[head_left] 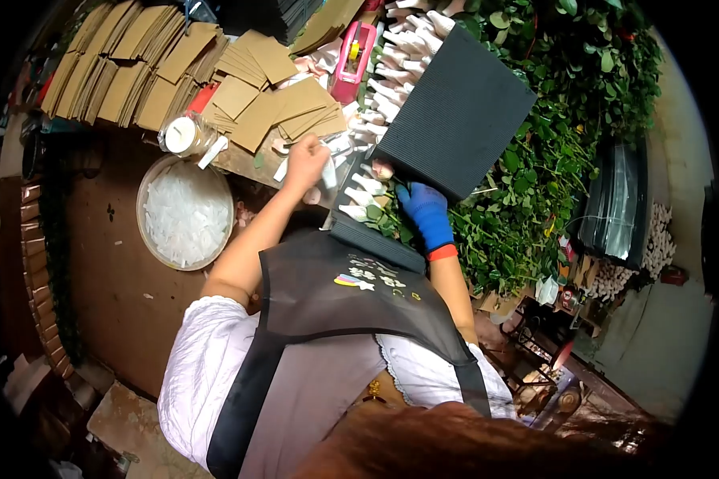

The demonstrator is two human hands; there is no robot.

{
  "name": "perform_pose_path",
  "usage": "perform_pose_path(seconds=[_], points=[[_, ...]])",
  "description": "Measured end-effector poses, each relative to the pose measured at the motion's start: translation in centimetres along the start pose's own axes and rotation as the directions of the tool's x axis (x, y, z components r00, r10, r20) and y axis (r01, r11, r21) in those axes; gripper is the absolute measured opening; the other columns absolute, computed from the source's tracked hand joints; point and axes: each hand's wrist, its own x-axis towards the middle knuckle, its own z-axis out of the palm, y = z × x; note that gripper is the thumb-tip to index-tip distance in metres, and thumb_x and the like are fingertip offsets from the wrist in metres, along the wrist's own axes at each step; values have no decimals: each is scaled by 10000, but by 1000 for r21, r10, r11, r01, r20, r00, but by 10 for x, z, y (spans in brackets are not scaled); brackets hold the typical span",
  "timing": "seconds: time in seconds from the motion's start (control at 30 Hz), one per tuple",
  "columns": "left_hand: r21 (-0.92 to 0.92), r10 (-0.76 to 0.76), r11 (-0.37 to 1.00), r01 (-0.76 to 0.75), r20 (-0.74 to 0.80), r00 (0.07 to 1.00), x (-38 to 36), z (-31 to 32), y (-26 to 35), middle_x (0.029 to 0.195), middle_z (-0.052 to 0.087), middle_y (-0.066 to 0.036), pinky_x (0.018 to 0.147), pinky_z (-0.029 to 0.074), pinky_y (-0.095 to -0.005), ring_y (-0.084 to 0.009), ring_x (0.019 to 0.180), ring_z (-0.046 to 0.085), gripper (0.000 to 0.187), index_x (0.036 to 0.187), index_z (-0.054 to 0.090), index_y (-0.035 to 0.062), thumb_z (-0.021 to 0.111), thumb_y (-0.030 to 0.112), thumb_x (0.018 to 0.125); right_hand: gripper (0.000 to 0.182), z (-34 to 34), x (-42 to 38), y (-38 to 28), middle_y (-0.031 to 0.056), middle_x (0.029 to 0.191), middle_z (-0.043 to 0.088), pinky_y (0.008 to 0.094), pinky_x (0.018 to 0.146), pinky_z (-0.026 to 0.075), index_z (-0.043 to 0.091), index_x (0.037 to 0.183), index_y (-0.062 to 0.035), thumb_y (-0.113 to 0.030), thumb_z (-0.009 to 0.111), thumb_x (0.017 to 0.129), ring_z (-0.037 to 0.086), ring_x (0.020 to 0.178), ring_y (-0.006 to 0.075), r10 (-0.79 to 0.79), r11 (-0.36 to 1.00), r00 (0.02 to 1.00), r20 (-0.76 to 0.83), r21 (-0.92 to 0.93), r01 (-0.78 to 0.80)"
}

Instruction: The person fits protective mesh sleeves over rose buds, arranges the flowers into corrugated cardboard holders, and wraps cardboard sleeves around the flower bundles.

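Two hands | left hand (305, 164) grips white wrap | gloved right hand (425, 214) holds dark corrugated sheet (459, 112) | cluttered workbench (240, 160)

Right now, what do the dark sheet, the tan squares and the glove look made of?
Dark sheet: likely corrugated paper, matte, fine parallel ridges.
Tan squares: probably kraft paper or card, dull brown, flat-stacked.
Glove on the right hand: blue knit fabric by its look, orange cuff; coating unclear.
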Motion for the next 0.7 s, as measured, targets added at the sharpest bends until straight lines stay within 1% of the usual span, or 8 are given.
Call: perform_pose_path(seconds=[0.07,0.23,0.33,0.47,0.53,0.6,0.63,0.7], points=[[351,-33,936,-10,117,993,-1,12,-9,798,615,-179,709,492,-403,-298,746,618,282,825,530,32,690,265,830,501,-1,0,0,174,977,718,480,807,535,706,1012,-105,-574,592,877,684,926,357,-25,1000,1000,-6,14,25],[455,135,837,-303,364,921,-12,51,-6,836,648,-177,710,484,-433,-369,785,625,295,939,641,48,639,342,923,435,-4,0,-15,153,1083,710,473,848,542,712,1088,-127,-489,594,878,685,980,337,95,993,994,60,-74,-90],[368,131,896,-248,315,940,-16,51,-8,813,639,-179,692,481,-411,-343,763,622,272,909,643,40,623,309,937,418,-4,0,-20,163,1062,713,468,836,546,721,1056,-124,-481,602,875,689,967,335,128,987,990,64,-105,-121],[153,-2,988,-18,129,992,-24,47,-19,711,556,-55,678,444,-317,-146,693,525,240,870,616,26,618,253,948,443,-1,-3,-19,186,1037,711,472,839,540,723,1022,-100,-499,613,866,689,958,341,100,992,994,-35,-73,-102],[-179,-101,979,94,-32,994,-21,37,-13,728,543,31,686,422,-261,-73,733,482,189,828,592,22,595,170,945,482,2,-4,-13,199,1038,709,473,848,534,718,1025,-83,-522,628,849,685,963,351,89,996,996,-12,-3,-89],[-156,78,985,-79,-9,997,-15,19,-7,713,523,34,650,417,-263,-66,705,472,176,792,562,33,623,141,918,528,3,-1,1,208,1044,706,474,859,527,710,1036,-67,-548,649,826,680,969,363,69,992,995,71,101,-76],[-83,-82,992,91,107,991,-16,9,-2,706,552,13,624,429,-273,-69,675,495,230,766,521,26,658,159,896,575,0,-4,5,218,1056,702,469,870,521,701,1053,-53,-563,685,790,673,986,371,29,983,997,72,176,-41],[266,29,960,-92,232,972,-15,8,-14,703,596,-70,631,466,-314,-136,663,564,309,874,538,36,717,288,878,569,6,-2,7,220,1060,705,465,873,521,699,1065,-30,-526,716,786,672,996,380,47,989,997,66,135,-56]])
